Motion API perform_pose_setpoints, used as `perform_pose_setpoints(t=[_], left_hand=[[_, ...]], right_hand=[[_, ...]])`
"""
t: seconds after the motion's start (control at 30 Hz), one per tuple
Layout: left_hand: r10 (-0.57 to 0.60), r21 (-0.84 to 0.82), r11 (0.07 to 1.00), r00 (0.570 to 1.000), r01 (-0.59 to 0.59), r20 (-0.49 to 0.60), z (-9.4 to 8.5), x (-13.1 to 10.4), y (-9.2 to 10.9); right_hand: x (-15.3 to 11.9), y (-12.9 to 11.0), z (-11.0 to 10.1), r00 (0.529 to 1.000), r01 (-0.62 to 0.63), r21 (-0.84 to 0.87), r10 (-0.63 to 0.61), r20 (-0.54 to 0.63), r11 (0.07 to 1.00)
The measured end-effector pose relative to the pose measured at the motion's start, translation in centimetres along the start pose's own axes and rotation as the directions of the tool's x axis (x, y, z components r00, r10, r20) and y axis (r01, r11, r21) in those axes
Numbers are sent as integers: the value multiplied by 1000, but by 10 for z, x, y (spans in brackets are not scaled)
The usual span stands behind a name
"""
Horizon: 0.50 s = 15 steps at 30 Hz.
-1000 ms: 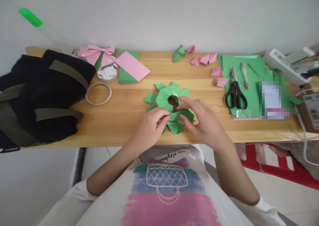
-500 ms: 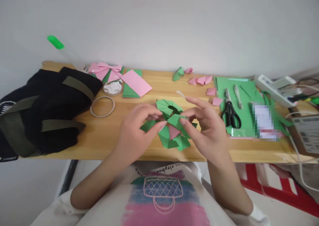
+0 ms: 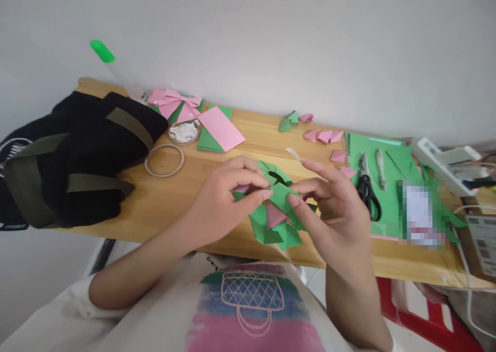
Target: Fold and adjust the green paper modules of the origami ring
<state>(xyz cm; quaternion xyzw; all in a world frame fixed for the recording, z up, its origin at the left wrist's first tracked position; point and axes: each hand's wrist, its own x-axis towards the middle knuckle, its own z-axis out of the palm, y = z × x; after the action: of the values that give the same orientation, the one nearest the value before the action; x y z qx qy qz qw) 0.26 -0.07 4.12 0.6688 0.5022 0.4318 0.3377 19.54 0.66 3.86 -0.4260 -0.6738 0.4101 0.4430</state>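
A green folded-paper wreath [image 3: 267, 228] with pink folded pieces [image 3: 274, 216] in it is held over the table's front half. My left hand [image 3: 236, 192] pinches its upper left part between thumb and fingers. On the other side, my right hand [image 3: 329, 207] grips a green flap with thumb and fingertips. A small whitish strip [image 3: 293, 154] sticks up at my right index fingertip. Fingers hide parts of the wreath's left and right sides.
A black bag [image 3: 89, 161] lies at the left by a ring [image 3: 164, 161] and a dish of white bits [image 3: 184, 132]. Pink and green paper [image 3: 220, 127] is behind. Black scissors [image 3: 368, 192] rest on green sheets at right, near a white power strip [image 3: 445, 161].
The view has tilted and shifted, so the table appears slanted. My left fingers have come closer to the right hand along the wreath; both hands keep hold of it.
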Motion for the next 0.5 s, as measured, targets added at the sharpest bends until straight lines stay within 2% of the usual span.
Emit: perform_pose_setpoints(t=[0.17,0.23,0.27,0.33,0.43,0.5], left_hand=[[16,36,999,989,-21,144,-9,18,1],[-4,59,998,970,-11,242,-14,29,5],[-29,72,997,953,8,302,-16,35,7],[-112,112,991,891,69,439,-19,50,12],[-218,203,972,781,118,586,-19,72,19],[-243,261,961,741,94,626,-17,85,24]], right_hand=[[5,-2,-14,997,-37,10,37,72,999],[8,-6,-23,999,-30,-42,32,40,999],[10,-9,-28,1000,-18,-80,19,12,997],[14,-18,-38,1000,22,-171,-21,4,985],[22,-30,-48,988,88,-302,-46,144,949],[28,-34,-51,975,110,-378,-27,219,919]])
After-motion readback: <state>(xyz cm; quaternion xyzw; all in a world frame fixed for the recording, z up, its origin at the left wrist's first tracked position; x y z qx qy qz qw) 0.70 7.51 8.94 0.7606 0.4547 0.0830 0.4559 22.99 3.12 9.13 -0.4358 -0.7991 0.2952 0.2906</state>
